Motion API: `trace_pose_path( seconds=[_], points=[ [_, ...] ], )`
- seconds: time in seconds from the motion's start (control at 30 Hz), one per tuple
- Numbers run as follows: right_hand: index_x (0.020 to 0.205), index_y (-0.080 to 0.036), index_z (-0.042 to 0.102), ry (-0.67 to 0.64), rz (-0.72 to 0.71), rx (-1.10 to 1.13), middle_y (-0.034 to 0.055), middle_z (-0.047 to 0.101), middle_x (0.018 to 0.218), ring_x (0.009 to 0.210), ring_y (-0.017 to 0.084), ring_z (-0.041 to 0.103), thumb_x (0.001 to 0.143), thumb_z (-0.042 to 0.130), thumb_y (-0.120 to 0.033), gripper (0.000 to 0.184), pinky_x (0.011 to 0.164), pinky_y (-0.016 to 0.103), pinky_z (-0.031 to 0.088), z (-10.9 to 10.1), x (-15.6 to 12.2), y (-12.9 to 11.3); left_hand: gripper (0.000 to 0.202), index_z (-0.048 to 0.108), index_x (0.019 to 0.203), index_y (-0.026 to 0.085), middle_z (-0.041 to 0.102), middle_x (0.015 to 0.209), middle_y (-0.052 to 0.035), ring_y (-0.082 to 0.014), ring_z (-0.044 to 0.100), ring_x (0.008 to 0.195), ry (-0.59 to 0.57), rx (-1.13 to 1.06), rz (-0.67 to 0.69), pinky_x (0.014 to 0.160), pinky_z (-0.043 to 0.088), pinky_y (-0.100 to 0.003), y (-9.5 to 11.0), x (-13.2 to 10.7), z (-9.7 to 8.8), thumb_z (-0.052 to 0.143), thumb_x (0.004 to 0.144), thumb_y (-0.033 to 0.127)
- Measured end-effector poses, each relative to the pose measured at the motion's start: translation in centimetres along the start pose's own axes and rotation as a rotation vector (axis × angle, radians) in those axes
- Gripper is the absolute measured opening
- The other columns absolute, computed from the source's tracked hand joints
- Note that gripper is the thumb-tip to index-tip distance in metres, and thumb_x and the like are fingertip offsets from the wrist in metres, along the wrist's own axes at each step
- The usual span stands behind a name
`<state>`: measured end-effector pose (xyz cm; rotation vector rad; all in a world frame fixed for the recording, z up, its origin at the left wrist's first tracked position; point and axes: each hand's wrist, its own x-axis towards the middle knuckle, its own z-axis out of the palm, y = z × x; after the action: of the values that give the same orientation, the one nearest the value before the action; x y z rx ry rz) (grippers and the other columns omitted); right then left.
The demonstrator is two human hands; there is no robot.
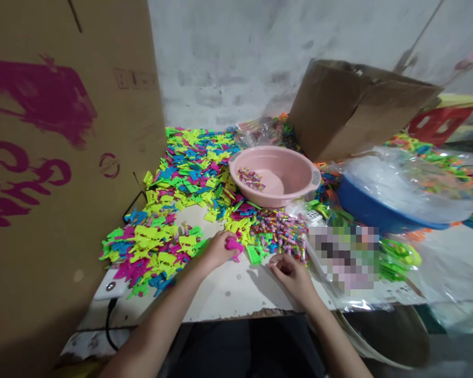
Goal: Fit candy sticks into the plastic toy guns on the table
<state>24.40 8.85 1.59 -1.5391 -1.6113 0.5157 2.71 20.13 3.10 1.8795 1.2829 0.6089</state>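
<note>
Magenta plastic piece point(234, 244) is in the left hand point(219, 250), over the near strip of the white table point(236, 300); thumb and fingers are closed around it, part sticking out toward the right hand point(294, 273); right hand is half curled, thumb and forefinger tips close together, palm side mostly hidden; cannot tell if something small is pinched there.

Step in hand, my read: handling one piece between two hands; the next move calls for a steady left grip, the exposed part kept free, and right fingertips lined up with it; pile edges are near, so stray pieces could snag.

Between the hands, a green piece point(255, 255) lies on the table, just beyond the fingertips; left of the left arm, a loose heap of bright plastic pieces point(153, 247) in yellow, blue, green and magenta; beyond the right hand, a heap of small multicoloured bits point(286, 231), too small to identify; to its right, a clear plastic bag point(329, 278), contents partly blurred.

Farther back, pink basin point(260, 197) with more small bits at its left side; blue basin point(362, 210) to its right; behind, a brown cardboard box point(339, 113) tilted near the wall point(224, 68).
</note>
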Motion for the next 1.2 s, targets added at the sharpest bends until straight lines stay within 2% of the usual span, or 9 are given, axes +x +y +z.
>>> trace_pose_path(
  seconds=[0.1, 0.23, 0.4, 0.57, 0.63, 0.73, 0.83, 0.97, 1.2],
  points=[
    [0.096, -0.016, 0.067, 0.013, 0.013, -0.13, 0.0076, 0.07, 0.079, 0.062, 0.018, 0.063, 0.09, 0.048, -0.032, 0.026, 0.061, 0.029, 0.05, 0.4, 1.4, 0.4, 0.03, 0.064, 0.095, 0.015, 0.064, 0.073, -0.0013, -0.0151, 0.062, 0.065, -0.063, -0.28, -0.094, 0.056, 0.047, -0.024, 0.7, -3.1, 0.2, 0.075, 0.07, 0.027],
    [0.105, -0.018, 0.068, -0.052, 0.03, -0.288, 0.0124, 0.069, 0.107, 0.093, 0.024, 0.066, 0.091, 0.051, -0.023, 0.023, 0.078, 0.032, 0.049, 1.8, 2.4, -0.4, 0.035, 0.061, 0.083, 0.016, 0.063, 0.072, -0.0013, -0.0132, 0.059, 0.062, -0.085, -0.613, -0.215, 0.054, 0.044, -0.022, 1.3, -7.1, 0.3, 0.079, 0.066, 0.041],
    [0.094, -0.021, 0.067, -0.121, 0.065, -0.406, 0.0111, 0.068, 0.104, 0.086, 0.023, 0.066, 0.094, 0.053, -0.03, 0.017, 0.067, 0.029, 0.045, 3.2, 2.0, -1.9, 0.042, 0.056, 0.08, 0.017, 0.061, 0.072, 0.0003, -0.0103, 0.058, 0.064, 0.009, -0.907, -0.322, 0.056, 0.043, -0.019, 2.1, -10.5, 0.6, 0.08, 0.065, 0.048],
    [0.08, -0.021, 0.056, -0.028, 0.102, -0.411, 0.0083, 0.065, 0.079, 0.071, 0.022, 0.063, 0.093, 0.053, -0.037, 0.021, 0.059, 0.029, 0.041, 2.7, 1.0, -1.8, 0.046, 0.055, 0.081, 0.019, 0.061, 0.073, 0.0026, -0.0118, 0.061, 0.065, 0.066, -1.14, -0.385, 0.06, 0.048, -0.022, 2.9, -12.4, 0.3, 0.086, 0.062, 0.048],
    [0.083, -0.022, 0.052, 0.046, 0.097, -0.319, 0.0046, 0.062, 0.073, 0.066, 0.02, 0.061, 0.094, 0.051, -0.043, 0.024, 0.058, 0.028, 0.043, 2.3, 0.1, -2.2, 0.044, 0.058, 0.08, 0.018, 0.06, 0.07, 0.003, -0.0111, 0.059, 0.064, 0.045, -1.146, -0.368, 0.059, 0.048, -0.021, 3.1, -12.8, 0.3, 0.087, 0.061, 0.046],
    [0.098, -0.022, 0.052, 0.098, 0.041, 0.073, 0.0017, 0.063, 0.076, 0.069, 0.018, 0.063, 0.093, 0.054, -0.047, 0.026, 0.062, 0.027, 0.048, 1.8, -2.2, -4.1, 0.042, 0.064, 0.077, 0.016, 0.062, 0.068, 0.0025, -0.01, 0.058, 0.065, 0.037, -1.085, -0.334, 0.06, 0.047, -0.019, 3.1, -13.1, 0.4, 0.09, 0.057, 0.043],
    [0.096, -0.022, 0.061, -0.055, 0.024, 0.313, 0.0032, 0.069, 0.086, 0.081, 0.018, 0.066, 0.094, 0.057, -0.04, 0.018, 0.072, 0.027, 0.052, 1.6, -4.8, -7.0, 0.044, 0.069, 0.083, 0.016, 0.069, 0.076, -0.0007, -0.0122, 0.061, 0.071, 0.042, -1.006, -0.312, 0.067, 0.049, -0.02, 3.0, -13.3, 0.6, 0.09, 0.056, 0.042],
    [0.095, -0.022, 0.062, -0.066, 0.017, 0.328, 0.0029, 0.07, 0.087, 0.083, 0.017, 0.067, 0.096, 0.055, -0.032, 0.012, 0.075, 0.026, 0.054, 1.6, -7.0, -9.7, 0.04, 0.066, 0.081, 0.016, 0.069, 0.074, -0.0006, -0.0131, 0.06, 0.069, 0.035, -0.95, -0.325, 0.066, 0.047, -0.022, 3.2, -13.5, 0.5, 0.089, 0.059, 0.042],
    [0.095, -0.023, 0.056, 0.009, -0.105, 0.065, 0.0048, 0.068, 0.087, 0.08, 0.019, 0.066, 0.095, 0.054, -0.024, 0.002, 0.071, 0.029, 0.053, 1.3, -7.3, -10.6, 0.03, 0.066, 0.075, 0.018, 0.066, 0.072, 0.0011, -0.0124, 0.058, 0.07, 0.124, -0.889, -0.247, 0.068, 0.045, -0.021, 4.2, -14.1, 0.0, 0.085, 0.064, 0.037]
  ],
)
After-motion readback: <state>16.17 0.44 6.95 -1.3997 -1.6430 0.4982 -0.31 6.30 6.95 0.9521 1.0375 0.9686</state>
